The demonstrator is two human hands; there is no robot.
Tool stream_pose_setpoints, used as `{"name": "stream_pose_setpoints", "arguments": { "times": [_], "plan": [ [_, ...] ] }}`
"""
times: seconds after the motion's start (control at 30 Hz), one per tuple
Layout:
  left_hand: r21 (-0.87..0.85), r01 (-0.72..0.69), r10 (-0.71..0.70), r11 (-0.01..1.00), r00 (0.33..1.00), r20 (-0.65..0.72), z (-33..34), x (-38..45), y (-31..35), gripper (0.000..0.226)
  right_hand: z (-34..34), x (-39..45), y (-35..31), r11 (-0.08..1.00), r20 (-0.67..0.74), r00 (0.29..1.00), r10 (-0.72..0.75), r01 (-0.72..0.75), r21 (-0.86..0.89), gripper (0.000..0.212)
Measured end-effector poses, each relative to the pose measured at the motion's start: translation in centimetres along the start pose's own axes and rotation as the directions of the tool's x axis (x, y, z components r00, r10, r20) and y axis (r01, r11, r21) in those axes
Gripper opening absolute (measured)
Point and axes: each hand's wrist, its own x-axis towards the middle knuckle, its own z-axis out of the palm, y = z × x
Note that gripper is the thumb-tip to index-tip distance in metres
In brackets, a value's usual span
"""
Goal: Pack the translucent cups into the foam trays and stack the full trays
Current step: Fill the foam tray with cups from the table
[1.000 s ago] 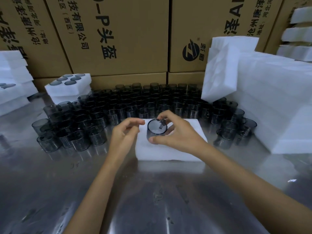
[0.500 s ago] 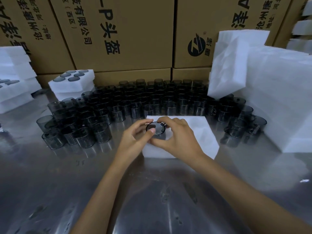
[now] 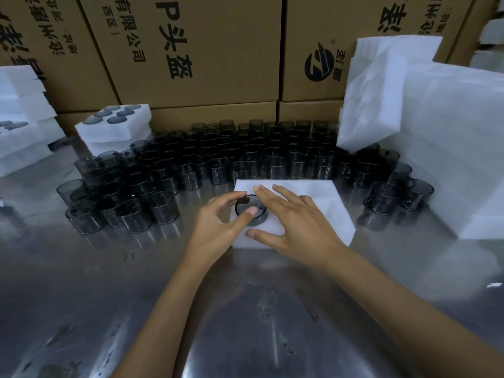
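Two hands meet over one white foam tray (image 3: pixel 305 197) lying near the middle of the steel bench (image 3: pixel 245 323). A smoky translucent cup (image 3: pixel 249 207) sits sunk into the tray's left part, its rim up. The left hand (image 3: pixel 218 227) pinches this cup, thumb on the near rim and fingers on the far left rim. The right hand (image 3: pixel 297 225) lies flat with straight fingers, its fingertips at the cup's far rim and its palm on the foam. Many loose cups (image 3: pixel 207 159) stand toward the bench's far edge. A filled tray stack (image 3: pixel 117 126) sits at the far left, before cardboard boxes (image 3: pixel 191 50).
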Motion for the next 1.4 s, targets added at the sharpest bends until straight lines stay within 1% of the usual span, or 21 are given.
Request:
{"name": "stream_pose_setpoints", "arguments": {
  "times": [0.1,0.2,0.3,0.43,0.53,0.67,0.73,0.8,0.87,1.0,1.17,1.3,1.37,1.4],
  "plan": [
    [0.071,-0.004,0.006,0.997,1.0,-0.021,0.2,0.0,-0.1,0.043,-0.2,0.1,0.6,0.999,0.052,0.999,-0.015,0.013,0.044,0.084],
    [0.085,0.0,0.002,0.996,1.0,-0.024,0.3,-0.1,-0.1,0.047,-0.4,0.3,1.0,0.998,0.09,0.995,-0.03,0.025,0.055,0.086],
    [0.114,-0.004,0.007,0.993,1.0,-0.026,0.3,-0.2,-0.1,0.048,-0.5,0.5,1.4,0.998,0.132,0.99,-0.053,0.049,0.035,0.088],
    [0.187,-0.033,0.041,0.982,0.998,-0.039,0.3,-0.3,-0.1,0.057,-0.8,0.5,2.0,0.996,0.165,0.983,-0.083,0.084,0.0,0.087],
    [0.177,-0.044,0.052,0.983,0.998,-0.038,0.3,-0.1,-0.4,0.053,-1.0,0.6,2.3,0.994,0.189,0.976,-0.105,0.109,-0.014,0.085],
    [0.15,-0.058,0.065,0.987,0.997,-0.038,0.2,0.0,-0.6,0.052,-1.3,0.3,2.6,0.99,0.153,0.978,-0.14,0.142,-0.006,0.081],
    [0.164,-0.057,0.064,0.985,0.997,-0.04,0.1,0.0,-0.7,0.053,-1.3,0.0,2.7,0.988,0.129,0.981,-0.147,0.151,-0.023,0.078],
    [0.176,-0.062,0.069,0.982,0.997,-0.033,0.1,0.0,-0.9,0.058,-1.2,-0.2,2.7,0.987,0.129,0.981,-0.146,0.153,-0.046,0.078],
    [0.185,-0.063,0.067,0.981,0.998,-0.017,0.1,0.0,-1.1,0.058,-1.0,-0.3,2.6,0.985,0.129,0.981,-0.147,0.156,-0.069,0.078],
    [0.194,-0.03,0.033,0.981,0.999,-0.015,0.4,0.2,-1.4,0.042,-0.8,-0.2,2.7,0.987,0.139,0.981,-0.135,0.147,-0.072,0.076],
    [0.192,-0.009,0.013,0.981,1.0,-0.02,0.2,0.5,-1.5,0.036,-0.9,0.0,2.7,0.993,0.165,0.98,-0.113,0.119,-0.025,0.076],
    [0.184,-0.024,0.032,0.983,0.998,-0.045,0.5,0.3,-1.8,0.04,-0.8,-0.1,2.7,0.998,0.18,0.981,-0.067,0.062,0.029,0.074],
    [0.171,-0.036,0.043,0.985,0.999,-0.034,0.6,0.0,-1.8,0.041,-0.8,-0.1,2.7,0.998,0.186,0.982,-0.046,0.035,0.059,0.073],
    [0.2,-0.049,0.057,0.979,0.998,-0.032,0.5,-0.1,-1.8,0.043,-0.8,-0.1,2.7,0.997,0.191,0.981,-0.03,0.015,0.078,0.073]
  ]
}}
